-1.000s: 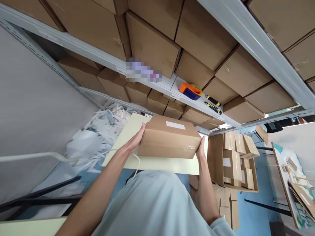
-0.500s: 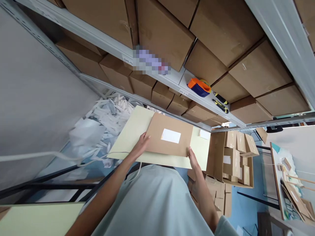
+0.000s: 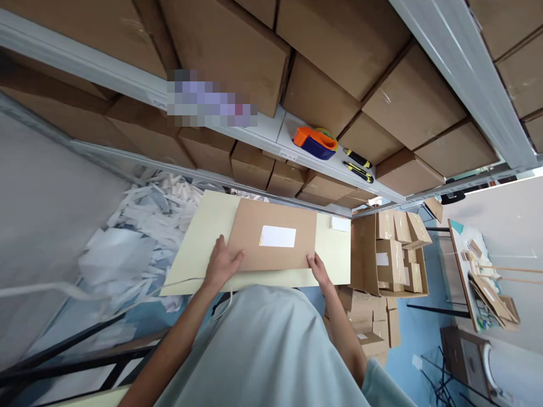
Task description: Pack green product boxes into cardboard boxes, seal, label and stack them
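A flat cardboard package (image 3: 250, 226) with a white label (image 3: 278, 236) lies on a pale yellow-green tabletop (image 3: 193, 249). At its near left corner is my left hand (image 3: 221, 264), thumb touching the cardboard and the stretched fingers apart from it, beyond the left edge. My right hand (image 3: 319, 270) pinches the near right corner, its thumb on top and the other fingers partly hidden. A small white stack of labels or paper (image 3: 340, 224) sits on the tabletop's far right corner.
Metal shelving (image 3: 254, 135) full of cardboard boxes rises behind the tabletop, bearing an orange tape dispenser (image 3: 314, 142) and utility knives (image 3: 358, 171). Paper scraps (image 3: 127, 237) pile up at left. An open carton (image 3: 365, 254) of small boxes stands at right. A white cable (image 3: 182, 281) crosses the left side.
The view has shifted, so the shelf items appear farther left. My left hand's fingers have spread away from the package's left edge; my right hand keeps to its near right corner.
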`<action>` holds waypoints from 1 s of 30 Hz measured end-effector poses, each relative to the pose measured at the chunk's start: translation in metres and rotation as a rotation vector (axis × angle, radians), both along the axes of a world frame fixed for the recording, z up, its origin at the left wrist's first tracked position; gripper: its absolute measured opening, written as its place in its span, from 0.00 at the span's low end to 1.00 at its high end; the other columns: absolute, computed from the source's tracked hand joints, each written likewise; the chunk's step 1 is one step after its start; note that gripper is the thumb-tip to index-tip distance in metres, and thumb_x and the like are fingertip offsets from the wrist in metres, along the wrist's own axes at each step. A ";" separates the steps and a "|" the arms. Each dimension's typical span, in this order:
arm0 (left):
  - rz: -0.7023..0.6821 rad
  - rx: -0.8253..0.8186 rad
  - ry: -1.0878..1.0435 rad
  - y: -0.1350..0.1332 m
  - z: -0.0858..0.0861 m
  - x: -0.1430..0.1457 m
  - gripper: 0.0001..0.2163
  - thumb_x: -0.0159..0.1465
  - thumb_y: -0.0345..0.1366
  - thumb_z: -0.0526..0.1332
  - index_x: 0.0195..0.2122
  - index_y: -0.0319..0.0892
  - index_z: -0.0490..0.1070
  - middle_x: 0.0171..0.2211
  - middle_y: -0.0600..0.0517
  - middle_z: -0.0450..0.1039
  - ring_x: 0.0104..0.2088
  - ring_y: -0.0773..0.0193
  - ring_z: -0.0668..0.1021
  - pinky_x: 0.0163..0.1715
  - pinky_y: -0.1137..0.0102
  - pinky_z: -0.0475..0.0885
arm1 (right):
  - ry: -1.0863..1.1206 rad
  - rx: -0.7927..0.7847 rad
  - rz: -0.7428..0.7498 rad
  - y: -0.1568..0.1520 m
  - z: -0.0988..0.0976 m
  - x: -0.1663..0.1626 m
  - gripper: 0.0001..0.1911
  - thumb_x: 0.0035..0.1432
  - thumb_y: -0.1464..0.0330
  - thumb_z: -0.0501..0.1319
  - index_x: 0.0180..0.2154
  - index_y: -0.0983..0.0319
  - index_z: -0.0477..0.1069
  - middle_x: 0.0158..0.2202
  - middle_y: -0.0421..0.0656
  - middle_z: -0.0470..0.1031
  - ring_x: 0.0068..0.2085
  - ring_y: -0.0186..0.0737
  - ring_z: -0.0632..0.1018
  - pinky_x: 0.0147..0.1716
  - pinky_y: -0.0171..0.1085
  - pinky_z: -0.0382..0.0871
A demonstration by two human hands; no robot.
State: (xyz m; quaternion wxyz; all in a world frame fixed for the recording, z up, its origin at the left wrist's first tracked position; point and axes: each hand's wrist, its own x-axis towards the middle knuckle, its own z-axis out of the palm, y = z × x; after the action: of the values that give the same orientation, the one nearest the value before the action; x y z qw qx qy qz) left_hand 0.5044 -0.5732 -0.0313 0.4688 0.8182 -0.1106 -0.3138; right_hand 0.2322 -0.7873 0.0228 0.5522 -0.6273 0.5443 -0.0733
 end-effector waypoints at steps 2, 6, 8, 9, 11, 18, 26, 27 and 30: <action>-0.029 0.003 -0.162 -0.007 0.012 -0.003 0.50 0.66 0.52 0.64 0.80 0.25 0.49 0.82 0.22 0.45 0.83 0.29 0.49 0.81 0.42 0.49 | 0.013 -0.071 -0.045 -0.011 -0.001 -0.007 0.54 0.57 0.31 0.66 0.71 0.60 0.73 0.75 0.53 0.71 0.78 0.61 0.67 0.78 0.58 0.59; -0.146 -0.051 -0.345 -0.033 0.035 -0.019 0.45 0.71 0.54 0.60 0.80 0.31 0.50 0.83 0.27 0.45 0.83 0.33 0.48 0.81 0.41 0.48 | 0.041 -0.222 -0.109 -0.039 0.000 -0.029 0.57 0.63 0.32 0.60 0.77 0.64 0.62 0.82 0.54 0.56 0.83 0.56 0.56 0.82 0.54 0.47; -0.222 -0.076 -0.395 -0.052 0.042 -0.032 0.43 0.72 0.55 0.58 0.80 0.31 0.52 0.82 0.27 0.46 0.83 0.33 0.50 0.81 0.42 0.51 | 0.054 -0.293 -0.126 -0.054 0.000 -0.039 0.58 0.66 0.32 0.58 0.79 0.67 0.57 0.83 0.54 0.52 0.84 0.53 0.53 0.83 0.52 0.43; -0.259 -0.083 -0.415 -0.062 0.044 -0.039 0.42 0.73 0.55 0.57 0.79 0.30 0.53 0.82 0.26 0.47 0.83 0.32 0.50 0.80 0.41 0.52 | 0.060 -0.324 -0.131 -0.062 -0.001 -0.043 0.59 0.67 0.32 0.57 0.80 0.68 0.56 0.84 0.55 0.50 0.84 0.53 0.51 0.83 0.52 0.42; -0.331 -0.094 -0.449 -0.082 0.045 -0.055 0.41 0.73 0.54 0.57 0.79 0.29 0.54 0.81 0.25 0.50 0.82 0.31 0.52 0.80 0.40 0.54 | 0.072 -0.376 -0.133 -0.076 -0.004 -0.048 0.59 0.68 0.32 0.55 0.80 0.70 0.54 0.84 0.56 0.47 0.85 0.54 0.48 0.83 0.53 0.41; -0.586 -0.128 -0.529 -0.144 0.044 -0.125 0.34 0.76 0.47 0.58 0.78 0.35 0.58 0.80 0.30 0.56 0.82 0.35 0.56 0.78 0.39 0.59 | 0.180 -0.644 0.082 -0.118 -0.036 -0.055 0.46 0.80 0.44 0.45 0.80 0.73 0.55 0.83 0.57 0.50 0.84 0.54 0.50 0.82 0.55 0.47; -0.728 -0.116 -0.462 -0.204 0.031 -0.202 0.33 0.78 0.47 0.57 0.80 0.38 0.55 0.81 0.32 0.53 0.82 0.38 0.55 0.78 0.40 0.59 | 0.248 -0.762 0.362 -0.176 -0.087 -0.033 0.32 0.83 0.64 0.45 0.79 0.72 0.58 0.82 0.56 0.54 0.84 0.49 0.53 0.82 0.53 0.51; -0.741 -0.108 -0.455 -0.206 0.028 -0.207 0.33 0.78 0.46 0.57 0.80 0.39 0.54 0.81 0.32 0.53 0.82 0.39 0.54 0.78 0.40 0.59 | 0.244 -0.751 0.386 -0.184 -0.092 -0.029 0.32 0.82 0.65 0.45 0.79 0.71 0.58 0.82 0.56 0.54 0.84 0.48 0.53 0.82 0.52 0.51; -0.765 -0.072 -0.443 -0.203 0.021 -0.218 0.33 0.78 0.45 0.57 0.81 0.40 0.54 0.81 0.33 0.53 0.82 0.39 0.54 0.78 0.40 0.59 | 0.227 -0.714 0.470 -0.204 -0.108 -0.019 0.31 0.81 0.68 0.46 0.79 0.70 0.58 0.82 0.53 0.55 0.83 0.44 0.54 0.83 0.50 0.49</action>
State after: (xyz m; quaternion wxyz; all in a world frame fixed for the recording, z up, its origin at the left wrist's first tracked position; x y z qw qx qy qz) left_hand 0.2864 -0.7761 -0.0106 0.3121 0.7492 -0.5140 -0.2775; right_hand 0.2128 -0.9910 -0.0849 0.2392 -0.8895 0.3847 -0.0599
